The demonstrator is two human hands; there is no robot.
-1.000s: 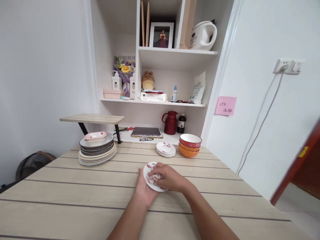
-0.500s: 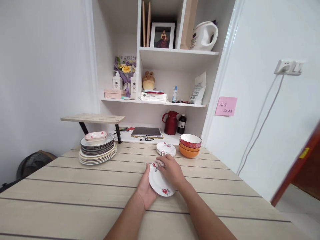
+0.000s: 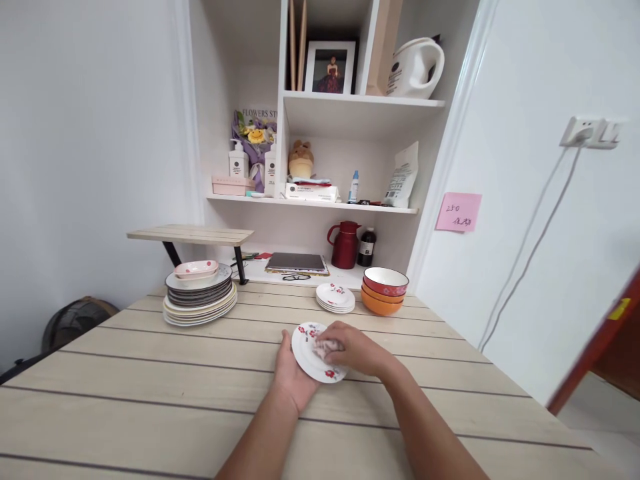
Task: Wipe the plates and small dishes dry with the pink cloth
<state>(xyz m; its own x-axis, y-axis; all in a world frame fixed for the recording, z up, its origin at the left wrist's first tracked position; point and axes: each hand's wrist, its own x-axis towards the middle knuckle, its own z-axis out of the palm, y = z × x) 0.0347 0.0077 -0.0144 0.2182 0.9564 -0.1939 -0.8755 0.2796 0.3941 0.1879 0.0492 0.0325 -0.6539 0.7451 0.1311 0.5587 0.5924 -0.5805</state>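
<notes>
My left hand (image 3: pixel 289 377) holds a small white plate with red flowers (image 3: pixel 309 353) from underneath, just above the wooden table (image 3: pixel 150 393). My right hand (image 3: pixel 356 349) presses a small pale cloth (image 3: pixel 323 346) against the plate's face. A short stack of matching small plates (image 3: pixel 335 297) sits farther back, beside stacked red and orange bowls (image 3: pixel 384 290).
A tall stack of large plates with a pink dish on top (image 3: pixel 199 293) stands at the left rear. Behind it is a small raised wooden shelf (image 3: pixel 190 235). The wall shelves hold a red jug (image 3: pixel 344 245), bottles and a tablet (image 3: pixel 295 261).
The plate tilted up half a second ago with the cloth at its far rim; now it lies flatter and my right hand has drawn the cloth back to its middle.
</notes>
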